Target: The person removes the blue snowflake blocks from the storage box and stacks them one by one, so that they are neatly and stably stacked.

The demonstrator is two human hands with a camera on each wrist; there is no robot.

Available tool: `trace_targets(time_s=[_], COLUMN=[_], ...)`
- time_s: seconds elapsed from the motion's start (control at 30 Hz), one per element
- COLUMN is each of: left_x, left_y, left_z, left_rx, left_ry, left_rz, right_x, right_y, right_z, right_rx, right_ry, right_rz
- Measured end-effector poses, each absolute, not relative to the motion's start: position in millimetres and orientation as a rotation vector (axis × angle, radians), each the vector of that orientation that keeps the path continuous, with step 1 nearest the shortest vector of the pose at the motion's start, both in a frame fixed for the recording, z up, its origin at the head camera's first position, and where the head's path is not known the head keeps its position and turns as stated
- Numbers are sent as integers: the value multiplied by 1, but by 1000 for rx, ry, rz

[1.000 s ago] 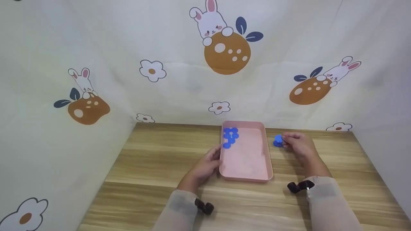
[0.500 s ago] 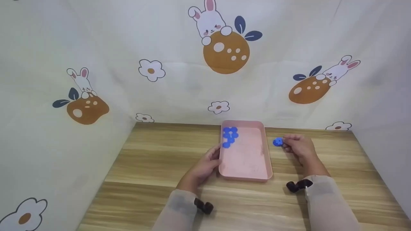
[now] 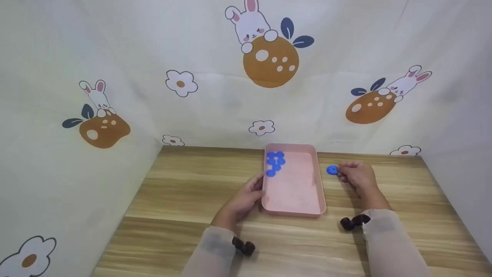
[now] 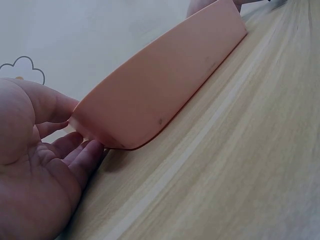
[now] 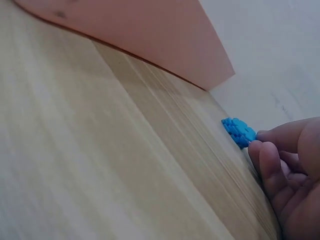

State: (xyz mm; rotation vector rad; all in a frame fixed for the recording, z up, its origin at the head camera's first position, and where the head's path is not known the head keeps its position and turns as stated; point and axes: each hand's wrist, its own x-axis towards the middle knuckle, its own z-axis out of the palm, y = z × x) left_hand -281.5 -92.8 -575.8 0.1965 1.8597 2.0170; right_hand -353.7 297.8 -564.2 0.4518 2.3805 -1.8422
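Note:
A pink rectangular tray (image 3: 294, 215) lies on the table. Inside its far left part sit several blue flower-shaped discs (image 3: 276, 161), linked or set against each other; I cannot tell which. My left hand (image 3: 245, 200) rests its fingers against the tray's left wall, near the corner seen in the left wrist view. To the right of the tray, my right hand (image 3: 359, 177) pinches a small blue piece (image 3: 331, 170) between thumb and fingers, just over the table. Up close in the right wrist view, toothed flower-like discs (image 5: 238, 131) are layered together, their exact number unclear.
The wood-grain table (image 3: 184, 184) runs back to a cream cloth backdrop (image 3: 215, 111) printed with rabbits and flowers. Cloth walls also border both sides. A black camera mount (image 3: 244, 246) sits on the left sleeve, and another mount (image 3: 355, 222) on the right.
The blue piece in my right hand has tilted and come down, its face now lying flatter over the disc beneath. My left hand and the tray hold their place.

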Motion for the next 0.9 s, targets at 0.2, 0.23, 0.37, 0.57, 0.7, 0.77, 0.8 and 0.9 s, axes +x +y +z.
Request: trace_targets(time_s=[0.2,0.23,0.37,0.57,0.7,0.77,0.8,0.9], left_x=[-283,-283,-283,-283,-282,-283,-283,-283], left_y=[-93,-93,-93,-92,-92,-92,-92,-92], left_z=[-578,-579,-579,-579,-578,-578,-578,-578], left_rx=[223,224,225,223,222,224,224,223], left_ry=[1796,1796,1791,1791,1789,1791,1796,1806], left_rz=[2057,2059,2067,2072,2071,2068,2064,2055], right_x=[-354,-354,-354,-355,-355,-355,-355,-355], right_y=[297,297,295,295,295,295,295,295], right_z=[-565,-565,-564,-564,-564,-564,-564,-564], right_rx=[455,451,439,443,450,450,446,439], right_ry=[2401,2409,2441,2489,2508,2513,2516,2521], right_rz=[-1822,-1815,-1785,-1718,-1691,-1690,-1689,-1688])
